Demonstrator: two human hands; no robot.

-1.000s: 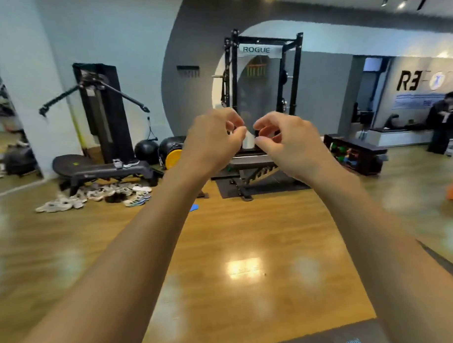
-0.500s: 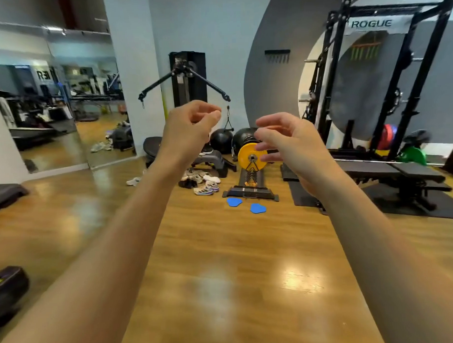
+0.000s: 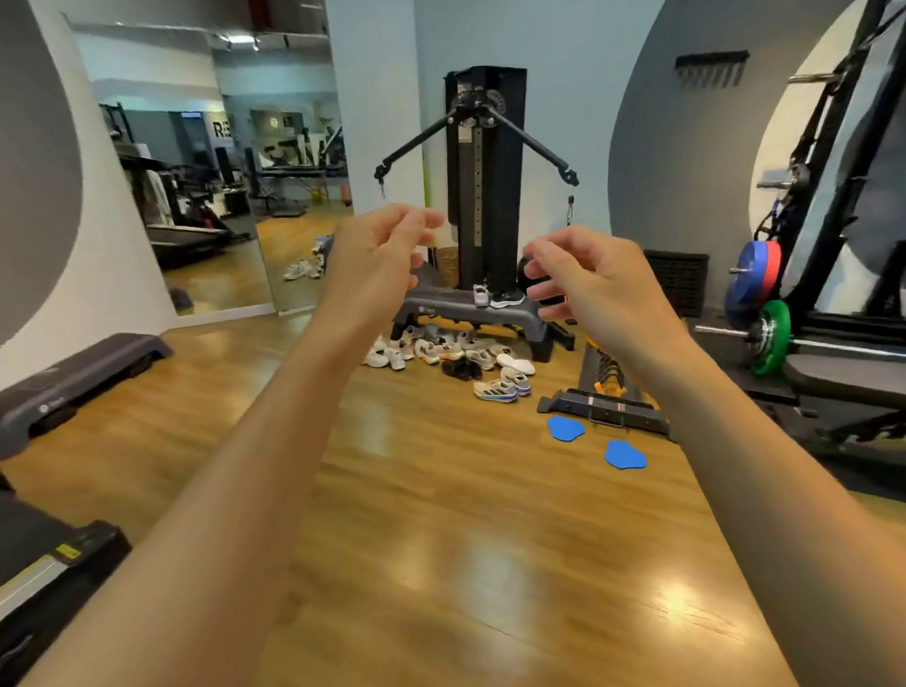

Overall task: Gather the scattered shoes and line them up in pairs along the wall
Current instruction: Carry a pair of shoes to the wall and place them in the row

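Observation:
Several mostly white sneakers lie in a loose pile [image 3: 441,351] on the wooden floor ahead, with a black pair [image 3: 461,368] among them and a white-and-blue pair [image 3: 501,388] nearest to me. Two more shoes, one white [image 3: 480,295] and one dark [image 3: 507,299], stand on a grey step platform [image 3: 439,309] behind the pile. My left hand [image 3: 374,266] and my right hand [image 3: 590,282] are raised at arm's length in front of me, fingers loosely curled and apart, holding nothing. Both hands are far from the shoes.
A black cable machine [image 3: 486,177] stands against the pale wall behind the platform. Two blue sliding pads [image 3: 567,427] lie right of the shoes beside a black floor frame [image 3: 605,412]. A barbell rack with coloured plates [image 3: 763,306] is on the right; another grey step [image 3: 67,382] and a mirror [image 3: 219,171] are on the left.
The view has swung left and moved nearer, so the shoe pile now sits centre and larger. My hands, fingertips almost touching a second ago, have spread apart and the fingers have loosened.

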